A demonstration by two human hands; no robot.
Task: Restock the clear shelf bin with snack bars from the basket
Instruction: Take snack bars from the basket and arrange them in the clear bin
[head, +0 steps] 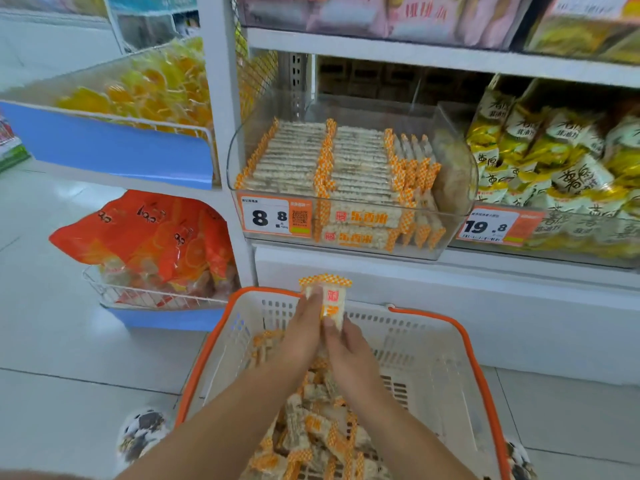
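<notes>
A clear shelf bin (460, 168) holds rows of snack bars (356, 168) in white wrappers with orange-checked ends, stacked on edge. Below it, a white basket with an orange rim (474, 368) stands on the floor with several loose snack bars (311, 431) inside. Above the basket's far edge, my left hand (304, 327) and my right hand (349, 355) together hold a small upright stack of snack bars (330, 292). The lower part of that stack is hidden between my fingers.
Right of the clear bin is another clear bin of yellow-and-white snack bags (554, 161). To the left, a blue-fronted bin of yellow candy (145, 95) and a wire basket with orange bags (156, 237). White shelf post (221, 133). Tiled floor (52, 341).
</notes>
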